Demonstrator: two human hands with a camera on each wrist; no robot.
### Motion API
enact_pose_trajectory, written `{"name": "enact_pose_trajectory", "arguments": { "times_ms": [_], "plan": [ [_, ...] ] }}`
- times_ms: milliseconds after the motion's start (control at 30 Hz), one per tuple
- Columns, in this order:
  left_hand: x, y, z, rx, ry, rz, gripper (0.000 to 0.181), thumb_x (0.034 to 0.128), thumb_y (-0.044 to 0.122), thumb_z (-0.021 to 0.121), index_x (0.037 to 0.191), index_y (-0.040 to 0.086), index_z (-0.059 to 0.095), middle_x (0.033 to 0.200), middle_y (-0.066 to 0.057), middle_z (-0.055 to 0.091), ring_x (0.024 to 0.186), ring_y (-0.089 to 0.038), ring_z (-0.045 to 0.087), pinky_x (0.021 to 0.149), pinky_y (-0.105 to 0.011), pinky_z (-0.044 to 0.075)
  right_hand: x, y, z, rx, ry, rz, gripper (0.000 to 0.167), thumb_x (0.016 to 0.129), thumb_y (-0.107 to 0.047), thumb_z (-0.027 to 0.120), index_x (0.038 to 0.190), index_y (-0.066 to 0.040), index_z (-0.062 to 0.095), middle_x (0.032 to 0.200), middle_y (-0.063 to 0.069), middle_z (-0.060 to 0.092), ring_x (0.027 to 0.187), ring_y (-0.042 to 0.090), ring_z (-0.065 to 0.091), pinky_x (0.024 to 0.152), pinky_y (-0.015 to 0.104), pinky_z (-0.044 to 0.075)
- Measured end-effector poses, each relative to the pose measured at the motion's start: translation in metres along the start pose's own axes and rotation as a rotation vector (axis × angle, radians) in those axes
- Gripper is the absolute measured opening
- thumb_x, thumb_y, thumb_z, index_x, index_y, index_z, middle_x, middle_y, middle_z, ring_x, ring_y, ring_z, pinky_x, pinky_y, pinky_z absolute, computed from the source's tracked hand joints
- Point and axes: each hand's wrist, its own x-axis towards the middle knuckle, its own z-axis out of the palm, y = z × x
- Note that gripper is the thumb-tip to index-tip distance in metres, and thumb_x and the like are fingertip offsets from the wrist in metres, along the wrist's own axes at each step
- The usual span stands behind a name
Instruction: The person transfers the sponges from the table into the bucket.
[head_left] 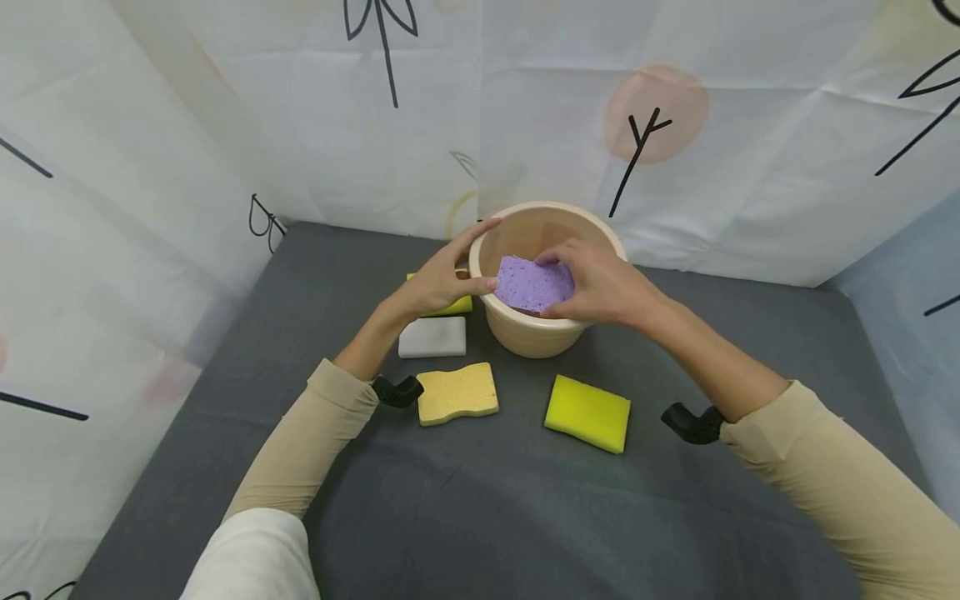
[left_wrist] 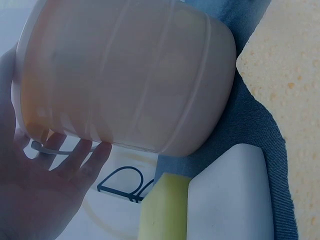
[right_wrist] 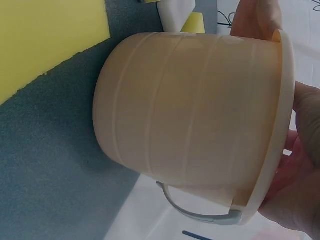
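A peach-coloured bucket (head_left: 534,337) stands upright towards the back of the dark table. My left hand (head_left: 437,280) holds its left rim, thumb at the rim; the left wrist view shows several fingers (left_wrist: 92,157) against the outer wall. Over the bucket's mouth my right hand (head_left: 604,284) pinches a purple sponge (head_left: 528,284) between thumb and fingers. The right wrist view has the bucket (right_wrist: 185,110) hiding that sponge. Whether anything lies at the bucket's bottom is hidden.
Left of the bucket lie a partly covered yellow sponge (head_left: 453,305) and a white sponge (head_left: 432,337). In front are a wavy-edged pale yellow sponge (head_left: 457,393) and a bright yellow sponge (head_left: 588,413). A patterned cloth (head_left: 540,108) hangs behind the table. The bucket has a grey handle (right_wrist: 200,216).
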Motion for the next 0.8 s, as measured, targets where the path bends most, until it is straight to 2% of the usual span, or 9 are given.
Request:
{"name": "enact_pose_trajectory", "arguments": {
  "times_ms": [200, 567, 633, 800],
  "plan": [
    [-0.0003, 0.0018, 0.0004, 0.015, 0.006, -0.005, 0.084, 0.0914, 0.026, 0.073, 0.159, 0.032, 0.023, 0.163, 0.006, 0.017, 0.138, -0.025, 0.04, 0.103, -0.043, 0.046, 0.004, -0.0021, -0.0012, -0.01, -0.031, 0.007, 0.067, 0.069, -0.022, 0.09, 0.123, 0.004, 0.061, 0.122, 0.018, 0.062, 0.111, 0.03, 0.056, 0.099, 0.044, 0.044],
    [-0.0014, 0.0, 0.0013, 0.017, 0.015, -0.011, 0.084, 0.0914, 0.026, 0.073, 0.158, 0.034, 0.023, 0.163, 0.005, 0.018, 0.138, -0.025, 0.041, 0.103, -0.043, 0.046, 0.002, -0.0014, -0.0011, 0.028, -0.024, 0.01, 0.064, 0.07, -0.022, 0.09, 0.122, 0.003, 0.063, 0.12, 0.017, 0.063, 0.11, 0.031, 0.058, 0.098, 0.045, 0.045],
    [-0.0018, -0.0008, 0.0014, 0.013, 0.015, -0.012, 0.085, 0.0909, 0.029, 0.074, 0.158, 0.034, 0.023, 0.162, 0.005, 0.018, 0.137, -0.025, 0.041, 0.102, -0.044, 0.046, 0.0024, -0.0005, -0.0006, 0.039, -0.028, 0.014, 0.064, 0.071, -0.022, 0.09, 0.123, 0.003, 0.062, 0.12, 0.017, 0.063, 0.109, 0.032, 0.059, 0.097, 0.045, 0.046],
    [-0.0008, -0.0008, 0.0013, 0.001, 0.006, -0.009, 0.092, 0.0849, 0.05, 0.075, 0.159, 0.033, 0.023, 0.162, 0.004, 0.019, 0.137, -0.026, 0.042, 0.102, -0.044, 0.047, 0.0014, 0.0008, -0.0013, 0.084, -0.035, 0.043, 0.062, 0.074, -0.018, 0.088, 0.125, 0.005, 0.06, 0.123, 0.019, 0.062, 0.11, 0.035, 0.06, 0.097, 0.047, 0.048]
  ]
}}
